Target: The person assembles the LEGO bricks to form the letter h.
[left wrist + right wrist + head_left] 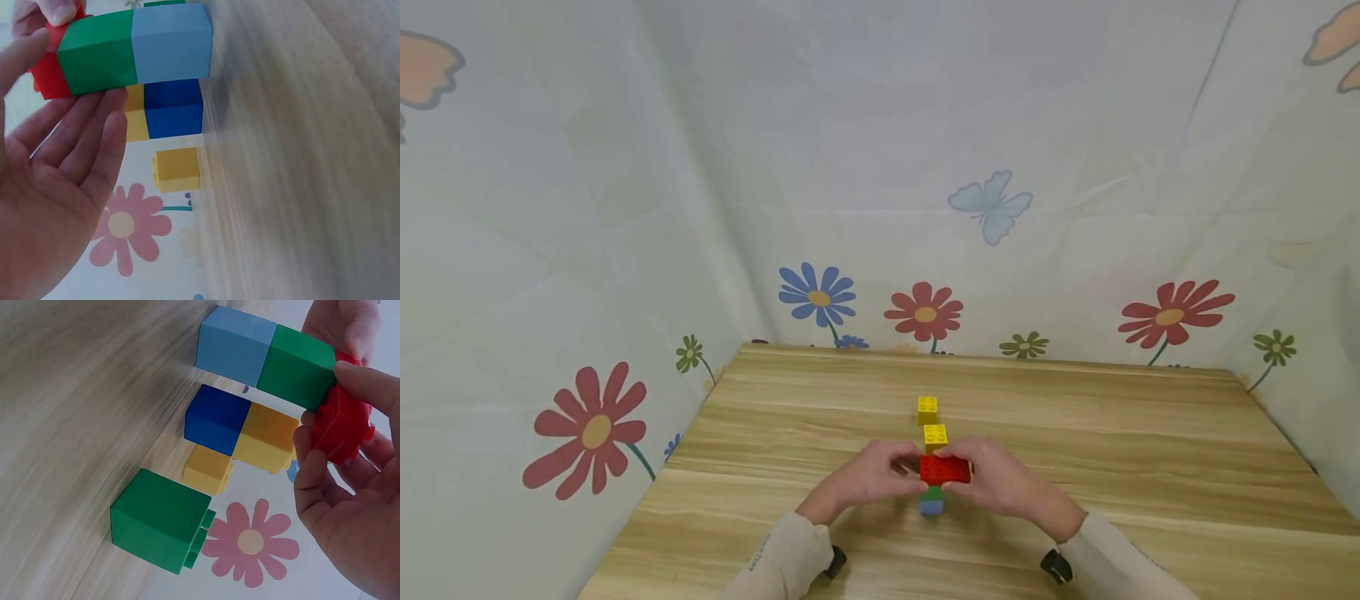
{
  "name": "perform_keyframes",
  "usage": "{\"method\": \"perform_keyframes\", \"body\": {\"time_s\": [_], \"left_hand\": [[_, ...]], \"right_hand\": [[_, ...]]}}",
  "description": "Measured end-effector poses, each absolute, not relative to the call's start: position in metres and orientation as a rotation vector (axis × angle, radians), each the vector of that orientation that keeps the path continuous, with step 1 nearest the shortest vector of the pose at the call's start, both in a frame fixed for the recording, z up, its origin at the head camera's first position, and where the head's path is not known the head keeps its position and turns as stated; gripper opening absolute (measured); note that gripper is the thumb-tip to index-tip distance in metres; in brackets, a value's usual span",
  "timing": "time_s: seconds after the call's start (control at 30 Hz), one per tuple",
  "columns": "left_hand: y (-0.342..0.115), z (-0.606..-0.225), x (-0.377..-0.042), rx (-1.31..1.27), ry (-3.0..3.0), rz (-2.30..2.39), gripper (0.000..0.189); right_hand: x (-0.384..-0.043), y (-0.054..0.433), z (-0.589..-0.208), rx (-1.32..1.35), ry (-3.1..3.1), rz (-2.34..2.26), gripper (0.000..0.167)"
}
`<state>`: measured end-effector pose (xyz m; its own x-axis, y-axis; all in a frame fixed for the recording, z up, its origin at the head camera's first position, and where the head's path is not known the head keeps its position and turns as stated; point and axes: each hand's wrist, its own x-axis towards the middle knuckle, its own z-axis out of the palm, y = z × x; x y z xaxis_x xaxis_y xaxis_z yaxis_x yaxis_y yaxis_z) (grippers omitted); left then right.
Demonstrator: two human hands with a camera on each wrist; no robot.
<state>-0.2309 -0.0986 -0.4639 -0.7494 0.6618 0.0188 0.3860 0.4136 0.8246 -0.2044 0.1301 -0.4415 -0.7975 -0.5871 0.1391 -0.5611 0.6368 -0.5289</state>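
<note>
A red brick (943, 470) lies across the top of a stack made of a green brick (98, 51) over a light blue brick (173, 42). My right hand (1003, 482) grips the red brick between thumb and fingers, and its right end juts beyond the stack. From the other side, my left hand (874, 475) has its thumb against the red brick and its fingers behind the stack's upper part, holding the left end. Just beyond stands a yellow brick (267, 437) on a dark blue brick (217, 420).
Farther back on the wooden table (820, 392) sits a single small yellow brick (927, 410). A larger green brick (159, 519) stands on the table in the right wrist view. A flower-patterned cloth (865, 208) hangs behind the table and along its sides.
</note>
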Motion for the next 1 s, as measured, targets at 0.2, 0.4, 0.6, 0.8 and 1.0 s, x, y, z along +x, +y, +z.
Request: {"method": "perform_keyframes", "body": {"time_s": [0.2,0.4,0.6,0.8,1.0], "left_hand": [[-0.099,-0.465,-0.23,0.899,2.4,1.221,0.023],[-0.103,-0.464,-0.23,0.906,2.408,1.229,0.023],[-0.106,-0.464,-0.23,0.913,2.411,1.228,0.025],[-0.108,-0.464,-0.231,0.932,2.422,1.214,0.027],[-0.109,-0.464,-0.232,0.912,2.417,1.202,0.027]], "right_hand": [[-0.204,0.134,-0.443,-1.088,2.811,-0.856,0.043],[-0.204,0.145,-0.44,-1.105,2.813,-0.846,0.051],[-0.208,0.155,-0.437,-1.057,2.8,-0.803,0.053],[-0.216,0.158,-0.441,-0.992,2.849,-0.81,0.048],[-0.226,0.155,-0.446,-0.906,2.903,-0.819,0.049]]}}
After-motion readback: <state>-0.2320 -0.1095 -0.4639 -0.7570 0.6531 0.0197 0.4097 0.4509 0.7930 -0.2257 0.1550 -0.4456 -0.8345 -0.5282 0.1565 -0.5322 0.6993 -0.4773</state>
